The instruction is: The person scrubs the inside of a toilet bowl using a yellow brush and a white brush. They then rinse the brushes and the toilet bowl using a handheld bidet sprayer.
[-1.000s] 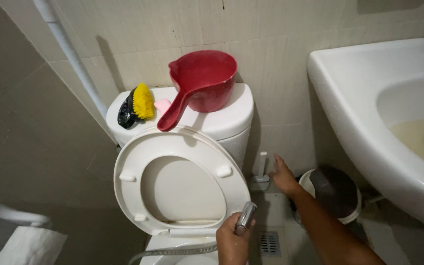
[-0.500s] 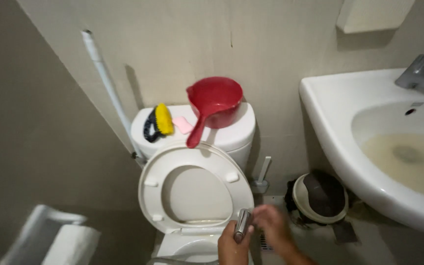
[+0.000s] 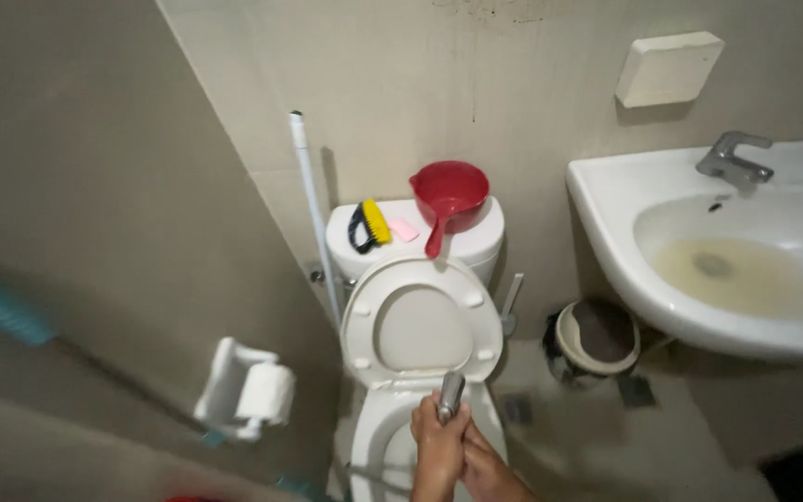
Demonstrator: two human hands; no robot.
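Both hands meet over the front of the toilet bowl (image 3: 392, 446). The left hand (image 3: 439, 446) and the right hand (image 3: 485, 465) wrap together around a small metal spray nozzle (image 3: 451, 395), each grip clenched on its handle, with the shiny head poking up just below the raised seat (image 3: 420, 321). A thin hose seems to trail off low across the bowl, though it is too faint to be sure.

To my eye this is the aiming stage: the nozzle is held ready above the bowl and no water shows. The next move would call for a steady squeeze on the trigger and a careful tilt downward, or the spray could hit the seat and splash back.

The bowl and seat are smooth, glossy white, the seat an oval ring standing upright against the cistern (image 3: 415, 237). On the cistern lid rest a red plastic dipper (image 3: 448, 195), round with a long handle hanging forward, a yellow and black scrub brush (image 3: 369, 226) and a small pink bar. Right of the toilet hangs a white basin (image 3: 606, 204) holding murky water, with a round bin (image 3: 595, 339) below it. Left of the toilet, a paper roll (image 3: 257, 395) sits in a white holder.
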